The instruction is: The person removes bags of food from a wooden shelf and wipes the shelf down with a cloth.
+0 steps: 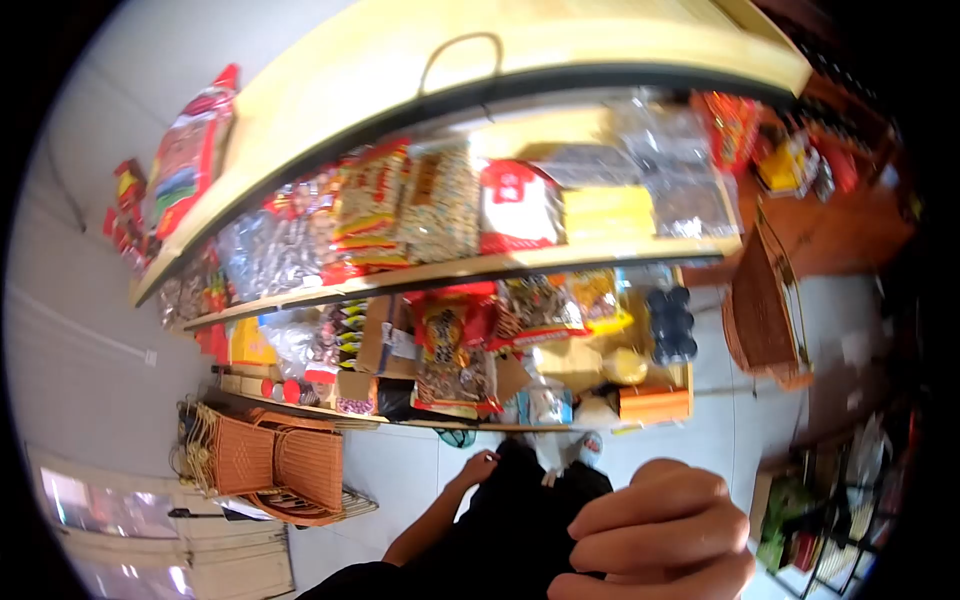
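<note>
My right hand (660, 535) is raised close to the camera at the lower right, fingers curled together; whether anything is inside them is hidden. Lower down and farther off, my left hand (480, 468) hangs beside my dark clothing, small in the view, its fingers too unclear to read. Neither hand touches the wooden shelf unit (460, 265) in front of me. On its shelves lie a white and red bag (520, 207), yellow packs (608, 214), a bag of small pale pieces (440, 205) and a red and clear food packet (448, 335).
Woven chairs (300, 468) stand at the lower left. A woven basket (755, 310) is right of the shelves. Red snack bags (190, 150) sit at the upper left. A dark rack (835, 530) holds items at the lower right. A slippered foot (590, 449) shows on the tiled floor.
</note>
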`<state>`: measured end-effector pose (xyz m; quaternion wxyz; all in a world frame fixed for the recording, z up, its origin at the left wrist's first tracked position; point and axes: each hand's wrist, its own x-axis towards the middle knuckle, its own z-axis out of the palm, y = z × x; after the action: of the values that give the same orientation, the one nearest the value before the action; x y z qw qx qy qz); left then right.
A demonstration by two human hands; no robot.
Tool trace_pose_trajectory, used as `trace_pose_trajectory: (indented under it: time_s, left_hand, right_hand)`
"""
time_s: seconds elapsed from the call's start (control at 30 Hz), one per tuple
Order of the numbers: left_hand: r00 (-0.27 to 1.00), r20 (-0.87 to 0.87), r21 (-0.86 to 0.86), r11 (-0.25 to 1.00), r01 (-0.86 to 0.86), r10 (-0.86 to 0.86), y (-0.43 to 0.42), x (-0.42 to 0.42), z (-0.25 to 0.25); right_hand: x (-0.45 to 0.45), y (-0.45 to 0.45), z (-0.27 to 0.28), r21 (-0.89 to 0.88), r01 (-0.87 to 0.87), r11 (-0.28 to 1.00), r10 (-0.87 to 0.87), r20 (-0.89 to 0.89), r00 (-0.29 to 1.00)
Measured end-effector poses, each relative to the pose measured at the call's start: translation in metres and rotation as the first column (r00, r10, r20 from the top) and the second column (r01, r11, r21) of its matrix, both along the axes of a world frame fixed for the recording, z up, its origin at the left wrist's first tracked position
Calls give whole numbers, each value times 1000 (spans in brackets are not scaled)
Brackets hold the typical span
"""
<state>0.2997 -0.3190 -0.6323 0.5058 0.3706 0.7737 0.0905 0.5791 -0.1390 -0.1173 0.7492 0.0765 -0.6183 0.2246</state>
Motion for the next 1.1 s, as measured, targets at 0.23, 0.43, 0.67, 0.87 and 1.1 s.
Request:
trace_pose_trajectory:
  time_s: [0.23,0.43,0.67,0.87,1.1]
  left_hand:
    - [994,18,167,981,101,-105,13,-25,0]
    - [957,252,293,932,-214,141,22,-75,19]
    - [765,518,497,594,-633,382,6,-154,0]
    - [699,599,536,452,-713,391,-26,-228,-8]
    - [867,-226,841,538,-57,444,-7,-380,81]
  right_hand:
    - [-61,-20,23,127,-92,988,68,187,980]
    - [-150,-25,34,273,-401,875,335,258,906]
    - [-249,-31,40,-10,-257,966,198,666,719]
    - [-398,63,61,333,-124,935,-106,596,796]
    - [-512,168,109,108,194,975,-202,795,572]
